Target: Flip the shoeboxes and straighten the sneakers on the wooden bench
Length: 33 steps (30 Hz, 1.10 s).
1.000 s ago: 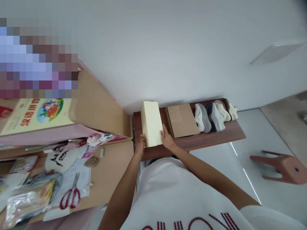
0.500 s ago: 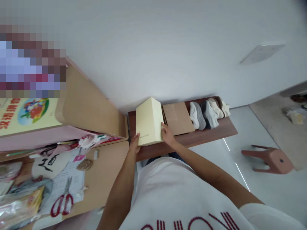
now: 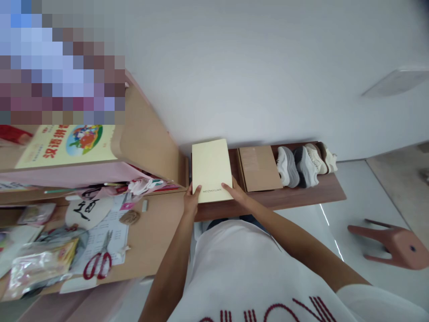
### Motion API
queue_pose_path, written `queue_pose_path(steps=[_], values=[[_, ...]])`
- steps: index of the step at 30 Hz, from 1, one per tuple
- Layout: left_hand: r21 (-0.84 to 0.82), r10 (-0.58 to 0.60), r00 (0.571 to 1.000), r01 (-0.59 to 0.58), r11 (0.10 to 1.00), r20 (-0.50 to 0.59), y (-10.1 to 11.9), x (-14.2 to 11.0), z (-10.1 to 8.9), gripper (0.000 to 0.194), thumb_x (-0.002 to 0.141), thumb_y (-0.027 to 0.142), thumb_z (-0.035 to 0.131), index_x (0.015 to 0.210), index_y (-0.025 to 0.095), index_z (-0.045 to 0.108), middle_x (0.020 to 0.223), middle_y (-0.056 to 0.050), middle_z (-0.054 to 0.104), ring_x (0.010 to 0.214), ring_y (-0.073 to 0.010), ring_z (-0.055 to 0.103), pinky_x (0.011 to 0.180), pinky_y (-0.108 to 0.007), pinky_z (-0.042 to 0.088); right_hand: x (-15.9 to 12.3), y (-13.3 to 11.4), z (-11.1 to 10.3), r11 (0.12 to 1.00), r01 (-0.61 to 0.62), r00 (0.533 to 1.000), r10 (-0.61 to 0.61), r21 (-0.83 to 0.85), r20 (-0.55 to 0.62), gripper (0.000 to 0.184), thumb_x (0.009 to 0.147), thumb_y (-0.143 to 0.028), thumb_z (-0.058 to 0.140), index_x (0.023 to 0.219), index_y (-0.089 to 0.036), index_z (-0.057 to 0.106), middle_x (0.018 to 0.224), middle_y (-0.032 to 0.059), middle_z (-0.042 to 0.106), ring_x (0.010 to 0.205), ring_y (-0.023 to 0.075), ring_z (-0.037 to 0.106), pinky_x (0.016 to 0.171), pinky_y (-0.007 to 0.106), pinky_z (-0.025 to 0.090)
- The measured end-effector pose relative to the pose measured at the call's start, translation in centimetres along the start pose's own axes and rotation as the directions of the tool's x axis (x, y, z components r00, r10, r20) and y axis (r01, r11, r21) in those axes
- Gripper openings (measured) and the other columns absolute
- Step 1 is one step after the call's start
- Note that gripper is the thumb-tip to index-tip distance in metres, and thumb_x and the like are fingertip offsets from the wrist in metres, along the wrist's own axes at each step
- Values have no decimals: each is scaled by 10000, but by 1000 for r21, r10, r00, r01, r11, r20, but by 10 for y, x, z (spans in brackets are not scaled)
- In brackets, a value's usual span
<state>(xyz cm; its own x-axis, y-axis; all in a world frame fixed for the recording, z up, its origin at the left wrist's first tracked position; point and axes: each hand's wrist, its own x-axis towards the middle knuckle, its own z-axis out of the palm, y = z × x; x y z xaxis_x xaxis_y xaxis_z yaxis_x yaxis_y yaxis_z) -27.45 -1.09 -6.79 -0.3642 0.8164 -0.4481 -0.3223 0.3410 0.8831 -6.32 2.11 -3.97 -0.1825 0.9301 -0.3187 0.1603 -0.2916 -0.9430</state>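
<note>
A pale yellow shoebox (image 3: 212, 167) lettered MEIZHIYUAN lies flat over the left end of a dark wooden shelf (image 3: 301, 197). My left hand (image 3: 192, 197) grips its near left corner, thumb on top. At the near right edge, my right hand (image 3: 236, 191) holds it with the thumb on the lid and the fingers along the side. A brown cardboard box (image 3: 260, 169) sits on the shelf to the right, a small gap away from the shoebox.
Right of the cardboard box stand grey-white sneakers (image 3: 287, 167) and other shoes. On the left, a desk (image 3: 150, 241) bears red-handled scissors (image 3: 100, 259), papers and plastic packets. A pinkish-brown stool (image 3: 398, 246) is on the floor at right. A white wall (image 3: 254, 80) rises behind the shelf.
The yellow shoebox has turned from tilted, with its side showing, to lying flat with its top facing me. My right hand has moved onto its near right edge. The view has shifted.
</note>
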Motion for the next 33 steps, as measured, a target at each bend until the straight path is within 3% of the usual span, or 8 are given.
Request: queue_pose_path(steps=[7,13,19,30,33], values=[[168,122,993,-119,979,-9,-2,8,5,599,827,430,771,1370,226,620,1323,-85,685,1231,-254,644,1083,-401,498,13,22,-1,965,-226,974,223,134,37,610,905,-408,658,1455,-210,481,1385,120,631,1251,252,605,1099,467,468],[248,152,988,-142,958,-23,-13,12,1,568,854,424,744,1373,229,617,1350,-87,668,1263,-254,624,1108,-397,473,22,28,1,961,-257,966,254,101,48,533,930,-402,623,1417,-221,505,1347,113,652,1245,249,601,1094,484,464],[270,128,990,-109,957,-53,-19,19,-7,587,850,419,750,1386,225,608,1344,-92,670,1262,-252,625,1100,-389,483,24,21,5,876,-480,873,481,-40,78,538,986,-506,484,1476,-312,374,1411,106,589,1215,298,608,964,622,514],[253,103,992,-82,964,-71,-24,31,-4,560,866,438,723,1369,219,608,1343,-99,671,1268,-238,619,1104,-387,472,32,18,9,893,-445,888,450,-64,93,561,996,-570,402,1498,-329,340,1419,100,579,1224,292,599,971,608,510],[277,88,994,-67,958,-66,-17,28,-4,565,862,441,725,1363,210,605,1356,-117,660,1290,-251,602,1128,-405,441,33,21,8,931,-362,927,366,-52,87,689,947,-617,485,1535,-298,318,1463,115,548,1281,293,561,1043,598,460]])
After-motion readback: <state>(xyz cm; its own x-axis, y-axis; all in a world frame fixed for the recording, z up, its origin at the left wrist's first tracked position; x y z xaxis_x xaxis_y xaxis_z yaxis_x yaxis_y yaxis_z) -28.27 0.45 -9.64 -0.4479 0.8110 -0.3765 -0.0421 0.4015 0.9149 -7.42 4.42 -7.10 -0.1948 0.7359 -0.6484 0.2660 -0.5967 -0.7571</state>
